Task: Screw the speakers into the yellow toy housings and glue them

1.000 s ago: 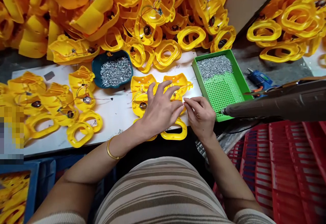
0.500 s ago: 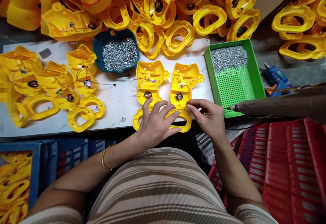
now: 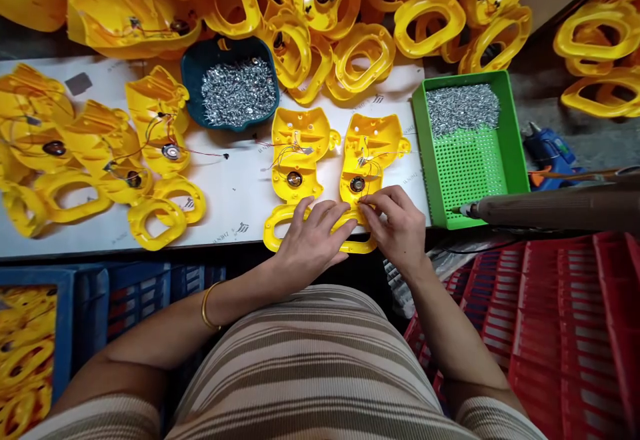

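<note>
Four fingers of left hand (image 3: pixel 311 245) loosely spread, palm down, before yellow shell (image 3: pixel 373 135); right hand (image 3: pixel 400 230) pinched (on what, cannot tell) at shell's near end.

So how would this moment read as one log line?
left hand: over yellow rings | right hand: fingertips at lower end of right yellow shell, hold unclear | right of shell: green tray

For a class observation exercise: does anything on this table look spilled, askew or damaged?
No clear spill or damage shows. One oddity: a wire trails from the yellow shell beside the dark tray over the white tabletop, its dark end outside the shell.
</note>
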Demonstrator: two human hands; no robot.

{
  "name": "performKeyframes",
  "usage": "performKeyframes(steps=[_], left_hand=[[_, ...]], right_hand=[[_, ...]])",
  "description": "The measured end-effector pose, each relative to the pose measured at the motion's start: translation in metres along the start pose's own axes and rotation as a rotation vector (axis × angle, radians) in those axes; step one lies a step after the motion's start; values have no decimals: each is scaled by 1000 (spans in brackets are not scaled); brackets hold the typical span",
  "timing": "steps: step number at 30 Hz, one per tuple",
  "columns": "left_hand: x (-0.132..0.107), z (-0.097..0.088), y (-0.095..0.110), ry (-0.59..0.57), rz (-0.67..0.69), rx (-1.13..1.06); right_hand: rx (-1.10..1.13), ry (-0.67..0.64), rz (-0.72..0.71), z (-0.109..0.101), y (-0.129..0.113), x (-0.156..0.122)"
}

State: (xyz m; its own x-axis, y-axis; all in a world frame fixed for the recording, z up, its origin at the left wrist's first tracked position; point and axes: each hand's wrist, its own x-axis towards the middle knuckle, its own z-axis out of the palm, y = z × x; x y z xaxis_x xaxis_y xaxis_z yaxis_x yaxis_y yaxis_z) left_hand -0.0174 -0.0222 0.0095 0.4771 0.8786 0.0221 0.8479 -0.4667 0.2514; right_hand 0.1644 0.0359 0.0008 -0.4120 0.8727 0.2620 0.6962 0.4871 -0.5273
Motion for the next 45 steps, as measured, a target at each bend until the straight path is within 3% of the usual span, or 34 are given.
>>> performKeyframes(steps=[8, 15, 20, 22, 25, 28, 31, 35, 40, 45], left_hand=[[4, 0, -1, -47, 48, -103], [5, 3, -4, -28, 71, -133], [10, 3, 0, -58, 58, -146], [9, -2, -2, 18, 58, -159], [1, -13, -17, 259, -40, -143], [-11, -18, -45, 457, -316, -93], [-16, -16, -73, 497, -495, -65], [-11, -10, -91, 489, -463, -132], [-9, -5, -87, 454, -422, -208], [-11, -5, -81, 465, -424, -236]], right_hand=[[-196, 45, -159, 5, 5, -10], [-523, -298, -261, -6, -10, -27], [-523, -436, -260, -4, 16, -36], [-472, -403, -215, -7, 32, -37], [-433, -265, -140, -16, 42, -32], [-365, -28, -151, -25, 28, -16], [-257, 59, -207, -25, -3, 9], [-192, 2, -244, 3, -38, 44], [-239, -163, -144, 43, -53, 68], [-273, -265, -73, 50, -55, 75]])
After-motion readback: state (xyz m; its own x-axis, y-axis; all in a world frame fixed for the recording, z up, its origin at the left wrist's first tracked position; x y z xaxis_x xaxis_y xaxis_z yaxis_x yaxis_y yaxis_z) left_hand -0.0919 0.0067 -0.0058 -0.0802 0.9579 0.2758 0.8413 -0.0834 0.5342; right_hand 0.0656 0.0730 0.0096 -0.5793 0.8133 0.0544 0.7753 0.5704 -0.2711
